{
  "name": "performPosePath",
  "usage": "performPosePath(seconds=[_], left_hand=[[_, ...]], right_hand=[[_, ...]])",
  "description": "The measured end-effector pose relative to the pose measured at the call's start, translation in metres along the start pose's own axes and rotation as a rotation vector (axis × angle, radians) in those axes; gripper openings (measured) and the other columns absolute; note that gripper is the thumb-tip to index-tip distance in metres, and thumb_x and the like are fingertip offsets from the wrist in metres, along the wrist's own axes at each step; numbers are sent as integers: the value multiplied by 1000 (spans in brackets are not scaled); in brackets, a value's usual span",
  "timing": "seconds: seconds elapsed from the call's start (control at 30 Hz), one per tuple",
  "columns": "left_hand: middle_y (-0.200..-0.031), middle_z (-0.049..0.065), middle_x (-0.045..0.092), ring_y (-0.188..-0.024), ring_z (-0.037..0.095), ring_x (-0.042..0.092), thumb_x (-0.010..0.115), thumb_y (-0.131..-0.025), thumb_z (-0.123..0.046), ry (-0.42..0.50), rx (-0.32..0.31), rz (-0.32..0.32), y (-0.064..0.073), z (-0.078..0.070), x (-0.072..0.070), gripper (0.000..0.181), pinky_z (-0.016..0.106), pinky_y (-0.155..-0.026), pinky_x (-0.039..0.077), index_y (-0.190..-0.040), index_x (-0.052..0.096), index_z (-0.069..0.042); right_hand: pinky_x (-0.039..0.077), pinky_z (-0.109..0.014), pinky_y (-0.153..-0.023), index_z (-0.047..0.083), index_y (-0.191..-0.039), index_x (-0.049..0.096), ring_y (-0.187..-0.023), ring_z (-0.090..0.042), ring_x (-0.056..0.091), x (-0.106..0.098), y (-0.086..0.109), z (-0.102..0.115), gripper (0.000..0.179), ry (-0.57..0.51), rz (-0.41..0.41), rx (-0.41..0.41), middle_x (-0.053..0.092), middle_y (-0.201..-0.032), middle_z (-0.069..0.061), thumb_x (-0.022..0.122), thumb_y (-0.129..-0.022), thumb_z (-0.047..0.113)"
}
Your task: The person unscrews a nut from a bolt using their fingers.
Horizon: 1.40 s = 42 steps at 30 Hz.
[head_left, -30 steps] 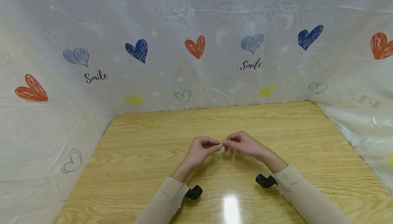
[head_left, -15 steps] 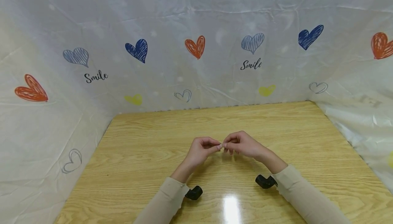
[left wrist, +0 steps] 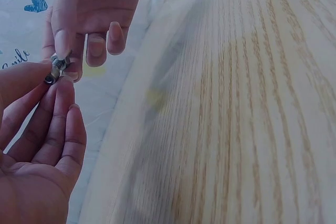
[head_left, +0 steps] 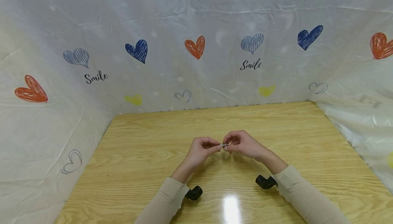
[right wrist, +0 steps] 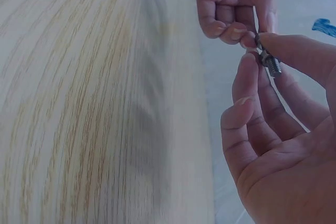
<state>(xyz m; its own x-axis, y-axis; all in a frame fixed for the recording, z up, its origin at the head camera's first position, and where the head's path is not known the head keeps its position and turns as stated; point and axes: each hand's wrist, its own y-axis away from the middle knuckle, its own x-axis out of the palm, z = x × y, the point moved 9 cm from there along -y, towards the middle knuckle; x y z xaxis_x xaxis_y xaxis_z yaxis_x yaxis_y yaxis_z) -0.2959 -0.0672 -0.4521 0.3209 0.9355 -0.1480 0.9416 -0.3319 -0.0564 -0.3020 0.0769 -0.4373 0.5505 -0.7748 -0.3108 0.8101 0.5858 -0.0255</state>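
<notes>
A small threaded bolt (right wrist: pixel 274 68) is pinched at one end by the left hand (head_left: pixel 200 151), probably for steadiness, while it is also held narrowly near its nut (right wrist: pixel 265 57) by the right hand (head_left: pixel 245 145), in the air over the tabletop (head_left: pixel 138 162).

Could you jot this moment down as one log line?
left hand: pinches threaded metal piece | right hand: pinches same piece | piece: held above wooden table
</notes>
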Motion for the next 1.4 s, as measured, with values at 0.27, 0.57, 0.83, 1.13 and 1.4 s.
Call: performPosePath(seconds=[0.27,0.57,0.83,1.13,1.4], left_hand=[[-104,9,74,-94,26,72,76,-95,-13,4,-1,3,0,0,0,17,53,-90,57,-106,77,0],[-107,9,74,-95,21,72,76,-95,-15,14,-13,7,0,-2,1,18,52,-92,57,-107,77,-1],[-105,8,75,-93,20,72,77,-95,-15,-9,-16,-1,0,-1,1,17,52,-91,57,-106,78,-3],[-103,8,75,-98,36,70,77,-94,-17,-15,-27,-5,0,2,0,17,55,-90,56,-106,78,-4],[-103,9,74,-98,37,70,77,-94,-14,5,-23,-2,2,-1,1,17,54,-90,57,-106,78,-2]], right_hand=[[57,-47,-79,1,-118,65,-95,-45,67,0,0,-3,26,-45,1,24,66,-109,-16,73,-97,15],[52,-40,-68,9,-118,71,-89,-49,64,0,0,-5,28,25,20,69,72,-106,-21,59,-106,31],[51,-35,-64,5,-109,74,-84,-45,64,2,-2,-6,28,42,34,54,72,-98,-22,58,-107,28],[49,-35,-62,3,-112,71,-82,-47,61,2,-1,-3,20,29,27,33,71,-103,-24,60,-105,18],[50,-37,-63,4,-112,70,-84,-49,62,1,0,0,18,13,19,11,67,-101,-27,66,-102,19]])
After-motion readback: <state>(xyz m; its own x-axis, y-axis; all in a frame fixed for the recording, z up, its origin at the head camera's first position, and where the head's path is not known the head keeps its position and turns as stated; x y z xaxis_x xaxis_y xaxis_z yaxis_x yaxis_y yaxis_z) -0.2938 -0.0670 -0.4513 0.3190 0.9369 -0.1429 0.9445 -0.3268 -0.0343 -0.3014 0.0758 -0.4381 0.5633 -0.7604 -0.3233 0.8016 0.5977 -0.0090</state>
